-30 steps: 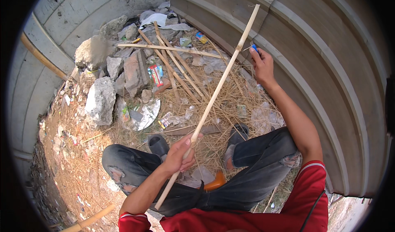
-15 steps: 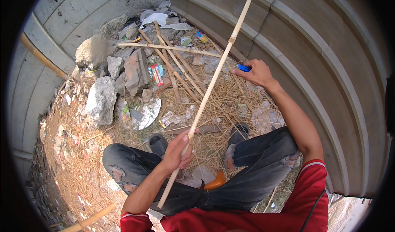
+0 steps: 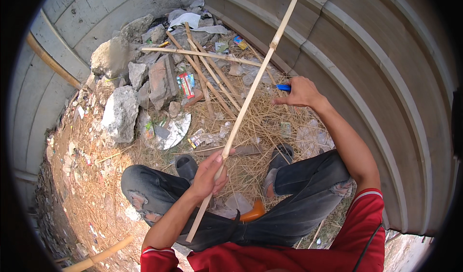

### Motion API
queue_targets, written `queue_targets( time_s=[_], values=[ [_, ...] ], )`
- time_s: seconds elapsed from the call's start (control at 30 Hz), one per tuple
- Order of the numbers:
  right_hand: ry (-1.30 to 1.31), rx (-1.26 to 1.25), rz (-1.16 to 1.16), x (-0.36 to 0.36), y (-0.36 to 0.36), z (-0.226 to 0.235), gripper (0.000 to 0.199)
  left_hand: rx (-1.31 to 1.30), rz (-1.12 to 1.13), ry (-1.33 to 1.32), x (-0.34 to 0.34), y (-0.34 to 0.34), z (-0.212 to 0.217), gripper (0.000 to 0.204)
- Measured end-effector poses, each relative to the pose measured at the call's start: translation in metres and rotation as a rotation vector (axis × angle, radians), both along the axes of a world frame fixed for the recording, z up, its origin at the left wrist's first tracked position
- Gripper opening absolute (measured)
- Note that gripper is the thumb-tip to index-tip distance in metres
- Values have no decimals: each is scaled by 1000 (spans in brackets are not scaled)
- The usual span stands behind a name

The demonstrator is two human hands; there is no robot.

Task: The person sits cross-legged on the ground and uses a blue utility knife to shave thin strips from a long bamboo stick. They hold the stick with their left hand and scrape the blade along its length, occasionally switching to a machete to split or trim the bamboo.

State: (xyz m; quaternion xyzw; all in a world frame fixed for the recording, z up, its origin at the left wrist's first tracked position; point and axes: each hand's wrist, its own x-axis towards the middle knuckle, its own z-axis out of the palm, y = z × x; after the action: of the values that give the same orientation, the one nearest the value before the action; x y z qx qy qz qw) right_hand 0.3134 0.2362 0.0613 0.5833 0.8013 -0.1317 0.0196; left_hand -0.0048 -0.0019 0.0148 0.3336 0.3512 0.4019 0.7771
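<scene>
Left hand (image 3: 208,174), low centre of the frame, grips a long bamboo strip (image 3: 246,105) slanting to the upper right; right hand (image 3: 300,92) — centre right — holds a blue tool (image 3: 283,87) beside it, above scattered straw (image 3: 251,127).

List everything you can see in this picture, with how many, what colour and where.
long bamboo strip: one, pale tan, held slanting up toward the wall
blue tool: one, blue, in the right hand; too small to tell its kind
loose bamboo sticks: several, tan, crossed on the ground ahead
rocks: several, grey, piled at upper left
dry straw: a layer, yellow-brown, around the feet
litter: scattered wrappers and scraps, mixed colours, among the rocks
concrete wall: grey-brown, ridged, at right
orange object: one, under the legs, mostly hidden
shoes: two, dark, on the straw
left hand: gripping the strip low down
right hand: beside the strip, holding the blue tool
</scene>
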Motion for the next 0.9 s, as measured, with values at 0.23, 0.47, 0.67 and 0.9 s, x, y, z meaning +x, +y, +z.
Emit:
queue_targets(
  time_s=[0.23,0.47,0.67,0.9],
  values=[
    [142,100,115,7,-1,-7,68,51,16,17,1,2,-6,50],
    [476,100,-89,-11,-12,10,53,145,121,243,3,6,-12,46],
    [564,19,306,-63,-67,24,49,140,214,233,9,8,-14,45],
    [417,-293,389,-112,-132,17,46,78,321,69,7,5,-25,47]
  ],
)
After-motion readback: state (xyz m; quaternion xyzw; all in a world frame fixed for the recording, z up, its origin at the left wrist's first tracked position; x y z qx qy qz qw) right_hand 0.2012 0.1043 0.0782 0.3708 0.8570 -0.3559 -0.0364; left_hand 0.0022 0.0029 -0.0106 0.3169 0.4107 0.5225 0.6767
